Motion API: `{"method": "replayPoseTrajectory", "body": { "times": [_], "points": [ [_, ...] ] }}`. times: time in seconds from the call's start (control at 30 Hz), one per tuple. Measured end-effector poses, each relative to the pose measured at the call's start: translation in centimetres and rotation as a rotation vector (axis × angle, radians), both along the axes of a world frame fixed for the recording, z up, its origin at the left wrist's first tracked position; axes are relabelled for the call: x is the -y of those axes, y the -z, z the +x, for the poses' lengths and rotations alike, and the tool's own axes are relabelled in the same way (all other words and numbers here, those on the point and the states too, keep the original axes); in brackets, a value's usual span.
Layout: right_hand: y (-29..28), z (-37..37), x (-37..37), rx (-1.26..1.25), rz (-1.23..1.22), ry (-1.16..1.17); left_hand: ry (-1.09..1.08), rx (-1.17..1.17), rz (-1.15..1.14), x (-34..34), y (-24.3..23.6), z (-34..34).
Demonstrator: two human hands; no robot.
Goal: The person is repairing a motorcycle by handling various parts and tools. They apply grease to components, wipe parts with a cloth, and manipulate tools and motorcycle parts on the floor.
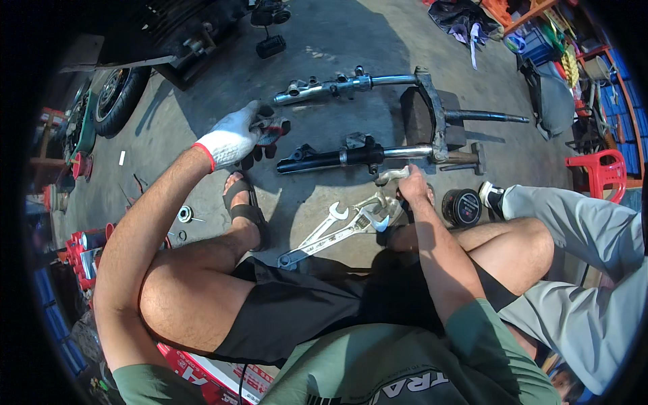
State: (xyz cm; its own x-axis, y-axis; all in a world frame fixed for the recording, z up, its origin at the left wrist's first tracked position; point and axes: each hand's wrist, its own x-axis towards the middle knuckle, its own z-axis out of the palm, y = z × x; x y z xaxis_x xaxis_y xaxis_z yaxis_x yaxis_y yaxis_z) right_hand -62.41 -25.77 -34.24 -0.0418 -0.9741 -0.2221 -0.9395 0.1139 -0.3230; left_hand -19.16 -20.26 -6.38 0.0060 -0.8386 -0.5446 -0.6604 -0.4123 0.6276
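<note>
My left hand (pixel 233 138), in a white knitted glove, grips a crumpled dark grey glove with red edging (pixel 270 131) left of the fork. My bare right hand (pixel 415 185) holds a curved silvery metal piece (pixel 390 177), hard to identify, just below the fork. The motorcycle fork (pixel 437 121) lies on the concrete, its steering stem pointing right, with a black lower tube (pixel 307 162) and a silver one (pixel 317 91); a dark block (pixel 412 101) is under it. A hammer (pixel 479 158) lies beside it. Spanners (pixel 307 250) and an adjustable wrench (pixel 361 223) lie between my feet.
Another person's grey-trousered legs (pixel 574 223) are at my right, beside a black round tin (pixel 462 208). A red stool (pixel 594 172) and grey motorcycle seat (pixel 550 101) stand right. A wheel (pixel 118 94) and small parts (pixel 185 214) are left. A dark machine (pixel 162 40) is at the top.
</note>
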Motion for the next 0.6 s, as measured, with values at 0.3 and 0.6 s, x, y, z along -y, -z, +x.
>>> {"method": "replayPoseTrajectory", "body": {
  "times": [0.3,0.6],
  "points": [
    [-1.3,3.0,-1.1,-0.313,0.092,-0.061,0.032,0.243,-0.009,-3.4,2.0,5.1],
    [-0.5,6.6,-0.1,0.438,0.609,-0.217,-0.069,0.264,-0.134,-4.9,3.1,11.3]
  ]
}}
